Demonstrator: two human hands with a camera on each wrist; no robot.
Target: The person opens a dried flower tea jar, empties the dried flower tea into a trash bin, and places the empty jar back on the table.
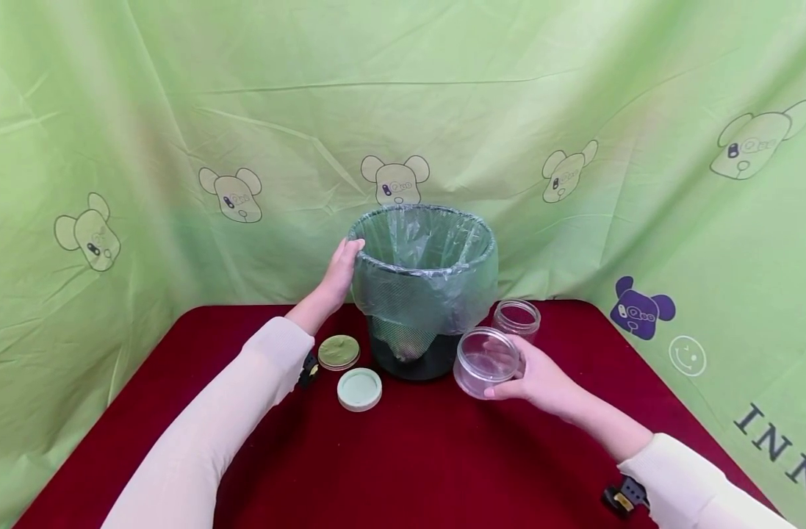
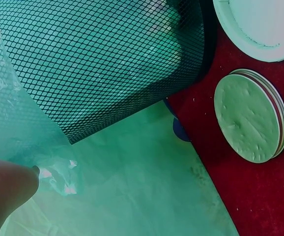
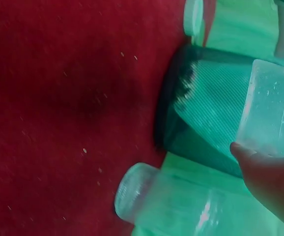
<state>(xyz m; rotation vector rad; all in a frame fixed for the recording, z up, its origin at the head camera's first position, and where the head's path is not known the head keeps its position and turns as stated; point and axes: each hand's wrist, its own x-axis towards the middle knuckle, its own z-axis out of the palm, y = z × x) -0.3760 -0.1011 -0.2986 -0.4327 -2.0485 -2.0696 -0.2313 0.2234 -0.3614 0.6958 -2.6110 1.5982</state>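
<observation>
In the head view my left hand [image 1: 339,272] holds the left edge of a black mesh trash can [image 1: 416,360], its fingertips over the rim. A translucent bin bag [image 1: 429,301] lines the can and folds down outside it. My right hand [image 1: 538,375] grips a clear round jar [image 1: 472,382] by its side, mouth up and tilted, at the can's front right. The right wrist view shows thumb and fingers around this jar [image 3: 269,108]. Another clear jar [image 1: 517,316] stands just behind that hand. Pale bits [image 2: 164,34] show through the mesh low in the can.
Left of the can, a pale green lid [image 1: 359,389] and a round green disc [image 1: 339,351] with a dented face lie on the dark red tablecloth [image 1: 409,470]. Light green fabric [image 1: 297,73] with printed bear heads hangs behind and at both sides.
</observation>
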